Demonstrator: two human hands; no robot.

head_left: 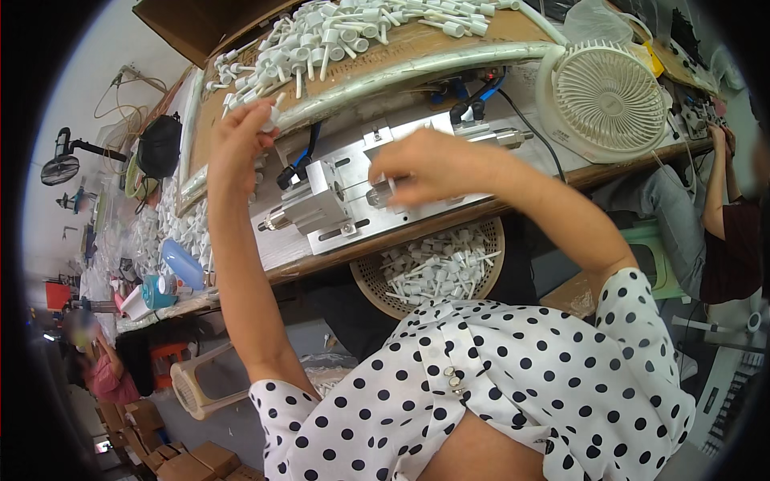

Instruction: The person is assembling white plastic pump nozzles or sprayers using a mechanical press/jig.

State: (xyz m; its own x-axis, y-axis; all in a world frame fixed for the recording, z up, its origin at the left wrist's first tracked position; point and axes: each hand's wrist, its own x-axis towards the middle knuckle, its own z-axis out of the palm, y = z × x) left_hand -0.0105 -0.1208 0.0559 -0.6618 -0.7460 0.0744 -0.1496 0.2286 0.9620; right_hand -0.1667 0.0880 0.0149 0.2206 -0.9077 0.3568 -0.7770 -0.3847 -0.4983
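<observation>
My left hand (239, 136) is raised at the near edge of the cardboard tray, its fingers pinched round a white stemmed cap (271, 119). Over the metal fixture (321, 204) on the bench, my right hand (429, 167) is curled with fingers closed. A small pale piece shows at its fingertips, but blur hides what it is. The fixture has a silver plate, square blocks and air cylinders with blue and black hoses. Beyond it, a heap of white stemmed caps (329, 40) lies on the cardboard tray (401, 60).
Below the bench edge, a beige basket (365, 280) holds many similar caps. A white fan (605, 100) stands to the right of the fixture. More caps (188, 228) and a blue scoop-like piece (183, 264) lie on the left. Another person (726, 224) sits at the far right.
</observation>
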